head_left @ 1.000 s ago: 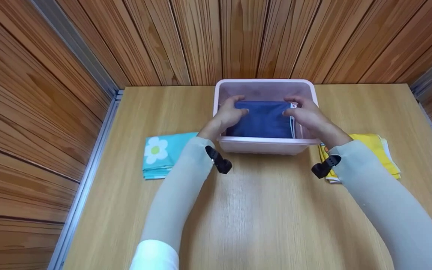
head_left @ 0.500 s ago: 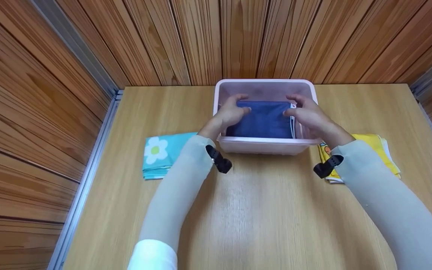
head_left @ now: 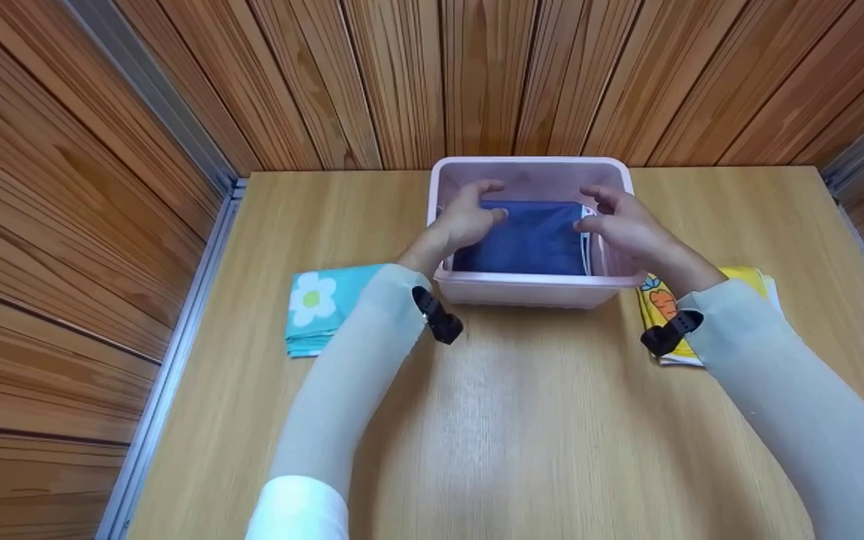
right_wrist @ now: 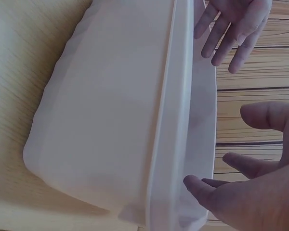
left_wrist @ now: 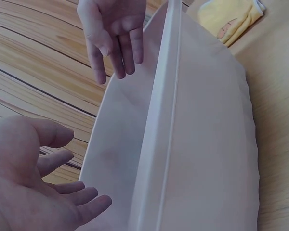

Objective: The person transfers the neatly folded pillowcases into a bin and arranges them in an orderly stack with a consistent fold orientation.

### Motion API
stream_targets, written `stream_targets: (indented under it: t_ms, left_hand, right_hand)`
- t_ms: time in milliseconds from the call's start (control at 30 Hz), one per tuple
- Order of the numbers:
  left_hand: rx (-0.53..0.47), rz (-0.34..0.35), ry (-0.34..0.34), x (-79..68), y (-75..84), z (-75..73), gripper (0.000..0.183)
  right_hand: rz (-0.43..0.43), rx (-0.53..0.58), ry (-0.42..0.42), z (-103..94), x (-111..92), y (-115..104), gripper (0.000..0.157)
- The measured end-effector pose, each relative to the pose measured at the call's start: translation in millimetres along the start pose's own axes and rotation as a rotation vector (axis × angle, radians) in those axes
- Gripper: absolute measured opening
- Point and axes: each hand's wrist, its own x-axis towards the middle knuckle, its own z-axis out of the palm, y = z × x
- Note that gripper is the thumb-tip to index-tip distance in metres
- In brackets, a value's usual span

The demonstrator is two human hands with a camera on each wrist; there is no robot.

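Observation:
A dark blue folded cloth [head_left: 529, 240] lies inside the pale pink plastic bin [head_left: 537, 280] at the back of the table. Over its left part, my left hand [head_left: 469, 217] has spread, relaxed fingers and holds nothing. My right hand [head_left: 627, 225] is over the bin's right side, fingers loosely bent and apart, with nothing in its grasp. Both wrist views show the two hands above the bin's rim [left_wrist: 154, 115] with palms facing each other. The bin's wall [right_wrist: 111, 106] hides the cloth in those views.
A turquoise folded cloth with a white flower [head_left: 312, 300] lies left of the bin, partly under my left forearm. On the right, my right forearm partly covers a yellow folded cloth with a carrot print [head_left: 747, 279]. Wood-panelled walls [head_left: 477, 82] enclose the table.
My right hand has shifted right and slightly back, away from the blue cloth's edge. My left hand has moved a little right and back. The blue cloth stays in place.

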Motion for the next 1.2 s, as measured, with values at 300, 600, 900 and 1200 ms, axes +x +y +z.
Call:
stream_targets:
  t_ms: [300, 600, 900, 1200]
  left_hand:
    - [0.155, 0.077, -0.009, -3.5, 9.8, 3.0, 0.051]
    - [0.309, 0.190, -0.030, -9.9, 16.3, 7.4, 0.054]
    - [0.449, 0.211, -0.015, -23.4, 19.3, 10.6, 0.058]
    - [0.643, 0.249, 0.006, -36.7, 18.3, 18.1, 0.068]
  right_hand:
    - [-0.054, -0.076, -0.014, -3.7, -13, -8, 0.074]
    - [-0.078, -0.179, -0.020, 1.9, -21, -13, 0.074]
    - [-0.176, -0.416, 0.028, 8.2, -30, -6, 0.075]
    - [-0.290, -0.543, 0.068, 15.5, -40, 4, 0.080]
